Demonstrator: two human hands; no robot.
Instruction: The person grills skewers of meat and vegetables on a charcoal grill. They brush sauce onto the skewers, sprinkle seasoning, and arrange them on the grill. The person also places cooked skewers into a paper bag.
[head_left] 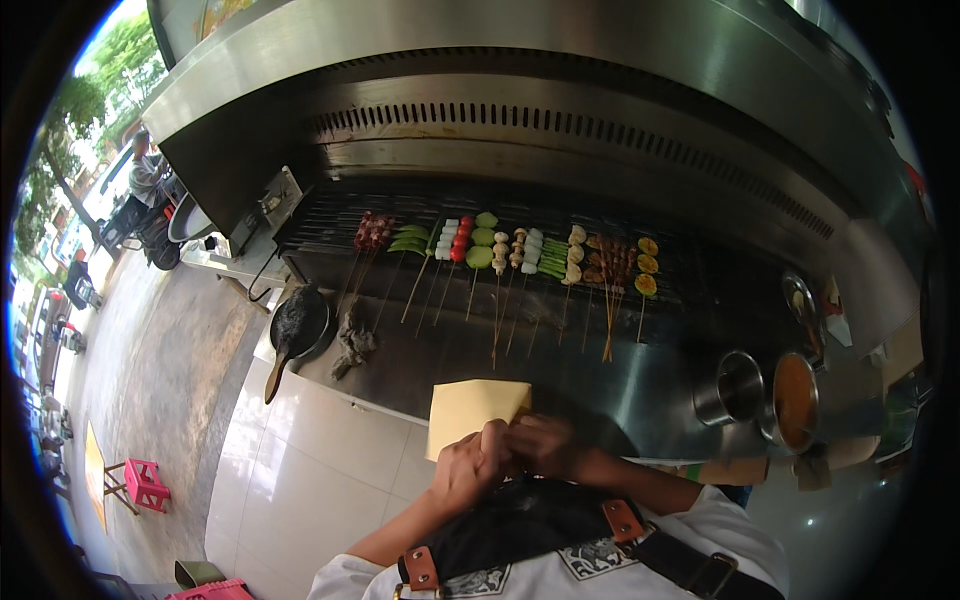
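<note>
In front of my chest is a pale yellow, folded paper piece (475,403), perhaps a paper bag. My left hand (470,462) is closed with its fingers curled at the paper's near edge. Close against it, my right hand (545,445) is also closed, at the paper's right corner; its fingers are dark and partly hidden. Beyond the paper, a row of skewers lies across the grill (330,215): meat skewers (373,232), green peppers (408,240), cherry tomatoes (462,240), mushrooms (576,250) and yellow round slices (647,267) among them.
A black pan (303,320) with a wooden handle and a grey rag (353,343) are left on the steel counter (560,375). To the right stand a steel pot (733,388) and a pot of orange-brown sauce (795,402). A steel hood (560,45) overhangs the grill. A pink stool (147,486) stands outside.
</note>
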